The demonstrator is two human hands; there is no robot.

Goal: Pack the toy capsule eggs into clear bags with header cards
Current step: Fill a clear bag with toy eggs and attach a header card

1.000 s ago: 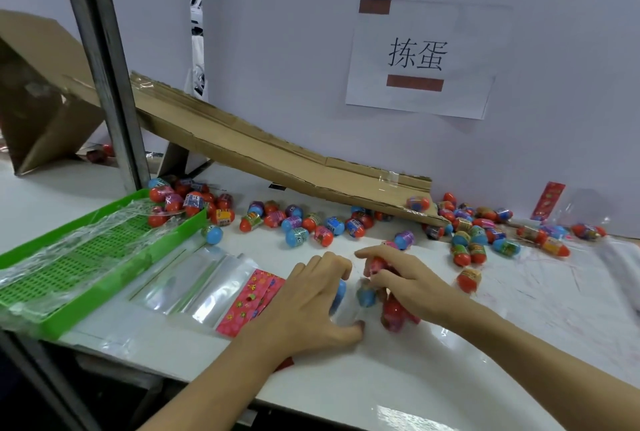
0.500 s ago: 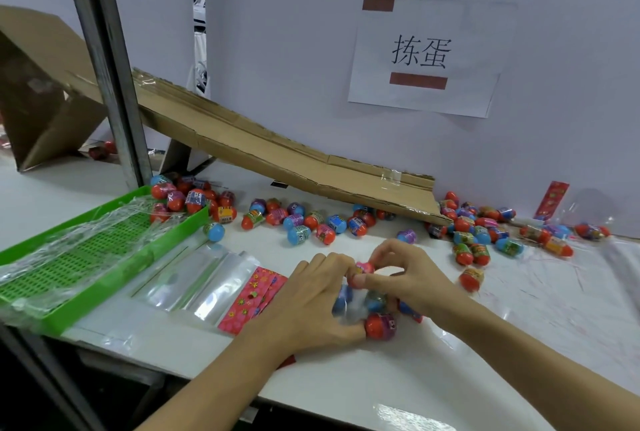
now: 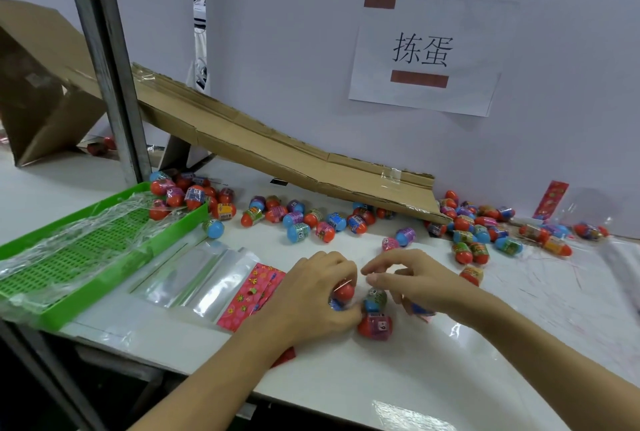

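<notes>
While the left hand [image 3: 313, 295] curls around a red capsule egg [image 3: 343, 290] on the white worktop [image 3: 398, 378], the right hand [image 3: 415, 280] hovers beside it, fingers loosely bent over more eggs, apparently holding nothing.

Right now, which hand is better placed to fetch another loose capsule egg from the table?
Right. The right hand hovers with fingers loosely curled, nearest the pink-banded egg and purple-banded egg just beyond it. The left hand grips a red egg beside the stack of clear bags.
</notes>
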